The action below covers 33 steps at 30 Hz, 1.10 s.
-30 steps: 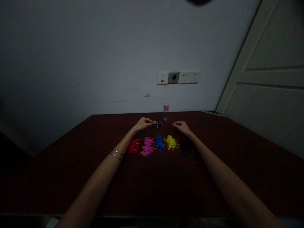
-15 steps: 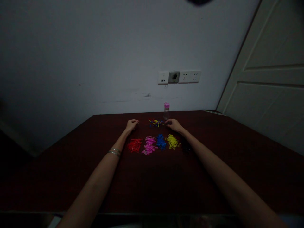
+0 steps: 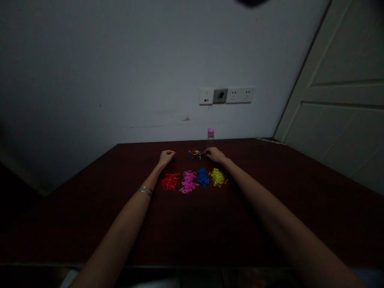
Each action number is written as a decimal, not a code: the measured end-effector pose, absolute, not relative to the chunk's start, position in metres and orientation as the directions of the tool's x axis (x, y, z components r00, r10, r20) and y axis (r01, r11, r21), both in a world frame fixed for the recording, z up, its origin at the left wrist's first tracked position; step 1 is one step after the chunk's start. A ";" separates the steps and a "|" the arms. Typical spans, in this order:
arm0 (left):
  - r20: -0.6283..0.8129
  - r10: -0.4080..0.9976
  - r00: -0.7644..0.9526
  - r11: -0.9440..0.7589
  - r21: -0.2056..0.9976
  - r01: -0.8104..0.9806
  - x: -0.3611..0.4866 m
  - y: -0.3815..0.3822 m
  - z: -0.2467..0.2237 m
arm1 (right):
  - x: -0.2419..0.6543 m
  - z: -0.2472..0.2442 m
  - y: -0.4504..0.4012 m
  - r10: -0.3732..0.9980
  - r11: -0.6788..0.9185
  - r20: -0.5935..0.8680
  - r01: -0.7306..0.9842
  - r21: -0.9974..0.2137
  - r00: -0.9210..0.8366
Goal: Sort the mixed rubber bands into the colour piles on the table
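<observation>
Your left hand [image 3: 167, 157] curls, your right hand [image 3: 215, 154] pinches in front of the bottle [image 3: 211, 135], contents unclear; a nudge could topple it.

head view, forward-down across the table [image 3: 210, 224]

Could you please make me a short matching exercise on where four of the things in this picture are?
1. left hand
2. right hand
3. bottle
4. red pile

A. standing just behind the right hand
B. directly beside the pink pile, on its left
C. at the right edge of the mixed-colour pile
D. left of the mixed-colour pile, apart from it

Pairs: 1-D, 2-C, 3-A, 4-B
</observation>
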<state>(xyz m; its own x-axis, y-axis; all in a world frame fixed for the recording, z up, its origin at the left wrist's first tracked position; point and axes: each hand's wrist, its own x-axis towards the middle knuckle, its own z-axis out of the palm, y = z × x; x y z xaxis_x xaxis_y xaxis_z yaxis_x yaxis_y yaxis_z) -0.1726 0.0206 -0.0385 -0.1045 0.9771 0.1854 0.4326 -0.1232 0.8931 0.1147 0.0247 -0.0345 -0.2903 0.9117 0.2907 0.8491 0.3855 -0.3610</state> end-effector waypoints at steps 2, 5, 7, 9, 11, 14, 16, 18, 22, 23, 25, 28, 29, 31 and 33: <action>0.205 0.973 -0.110 -0.140 0.893 0.427 -0.173 0.021 -0.039 | 0.114 -0.034 0.023 0.912 0.384 0.288 0.858 -0.341 -0.293; 0.214 0.972 -0.101 -0.152 0.891 0.428 -0.173 0.022 -0.040 | 0.113 -0.034 0.020 0.911 0.382 0.286 0.867 -0.320 -0.296; 0.214 0.972 -0.100 -0.150 0.887 0.437 -0.174 0.023 -0.041 | 0.113 -0.034 0.018 0.911 0.380 0.293 0.868 -0.318 -0.291; 0.217 0.971 -0.104 -0.149 0.881 0.448 -0.175 0.024 -0.042 | 0.113 -0.034 0.017 0.909 0.380 0.309 0.864 -0.331 -0.281; 0.223 0.970 -0.102 -0.153 0.876 0.458 -0.175 0.025 -0.043 | 0.114 -0.034 0.018 0.903 0.389 0.332 0.847 -0.361 -0.273; 0.220 0.969 -0.107 -0.148 0.876 0.460 -0.174 0.023 -0.042 | 0.118 -0.030 0.019 0.886 0.422 0.382 0.797 -0.432 -0.262; 0.209 0.970 -0.121 -0.133 0.880 0.455 -0.172 0.021 -0.040 | 0.122 -0.026 0.019 0.872 0.449 0.422 0.750 -0.486 -0.248; 0.203 0.971 -0.125 -0.126 0.882 0.455 -0.171 0.018 -0.038 | 0.129 -0.022 0.017 0.862 0.469 0.451 0.699 -0.540 -0.230; 0.210 0.970 -0.120 -0.128 0.868 0.480 -0.170 0.018 -0.037 | 0.143 -0.013 0.008 0.892 0.440 0.406 0.587 -0.680 -0.198; 0.213 0.970 -0.118 -0.131 0.863 0.487 -0.170 0.019 -0.037 | 0.146 -0.012 0.005 0.907 0.416 0.373 0.556 -0.720 -0.196; 0.222 0.969 -0.110 -0.139 0.855 0.500 -0.171 0.021 -0.039 | 0.150 -0.009 -0.001 0.933 0.359 0.299 0.504 -0.786 -0.199; 0.244 0.965 -0.090 -0.166 0.845 0.509 -0.173 0.023 -0.040 | 0.154 -0.005 -0.010 0.954 0.278 0.182 0.474 -0.835 -0.238; 0.249 0.965 -0.085 -0.173 0.844 0.509 -0.173 0.023 -0.040 | 0.155 -0.004 -0.013 0.953 0.258 0.142 0.474 -0.842 -0.267; 0.248 0.966 -0.075 -0.178 0.845 0.505 -0.172 0.022 -0.039 | 0.157 -0.001 -0.019 0.940 0.230 0.065 0.482 -0.845 -0.334; 0.237 0.969 -0.075 -0.169 0.848 0.502 -0.171 0.019 -0.038 | 0.157 0.002 -0.024 0.918 0.213 0.000 0.495 -0.842 -0.396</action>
<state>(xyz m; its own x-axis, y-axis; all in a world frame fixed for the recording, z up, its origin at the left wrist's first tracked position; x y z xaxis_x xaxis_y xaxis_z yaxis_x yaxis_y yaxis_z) -0.1711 0.0192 -0.0379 -0.0752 0.9685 0.2373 0.5021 -0.1688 0.8482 0.1570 -0.0235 0.0019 -0.3965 0.9180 -0.0005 0.4948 0.2132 -0.8424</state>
